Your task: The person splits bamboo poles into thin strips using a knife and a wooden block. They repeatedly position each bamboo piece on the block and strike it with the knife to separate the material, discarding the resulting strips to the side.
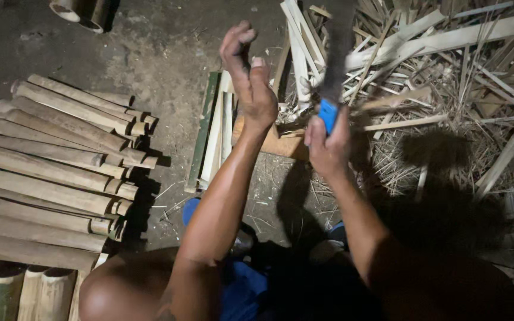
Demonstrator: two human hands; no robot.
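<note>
R hand (328, 145) w/ closed grip round the blue handle (328, 113) of a long dark blade (337, 50), blade pointing up & away, blurred. L hand (251, 77) raised just left of it, open, fingers loosely curled, holding nothing. Under both hands: 1 wood block (278, 142) on the dirt floor (168, 53). Beside the block, left: approx 4 split bamboo strips (212, 134) lying side by side, 1 w/ green skin at the outer edge. Far left: stack of whole bamboo sections (49, 172), about 10 visible, ends facing right; exact no. hard to tell. Bottom-left corner: 3-4 more bamboo tubes (25, 291), partly cut off by frame. Top left: 2 tube ends (81, 10). Right side: big heap of pale bamboo slats & shavings (447, 71), too many to count.
</note>
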